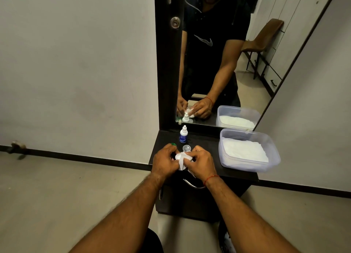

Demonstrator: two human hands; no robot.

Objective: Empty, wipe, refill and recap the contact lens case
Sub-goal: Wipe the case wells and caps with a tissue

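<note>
A dark desk [209, 138] stands under a mirror [218, 53]. On it, a small white bottle [183, 134] with a blue label too blurred to read stands behind the hands, and a clear tub [247, 168] of white tissues [245, 151] sits to the right. The left hand [164, 162] and right hand [201, 163] each keep a pinching grip on 1 white wipe [182, 158], which hides the contact lens case between them. 1 green cap [173, 144] and 1 clear cap [186, 148] lie just beyond the fingertips.
</note>
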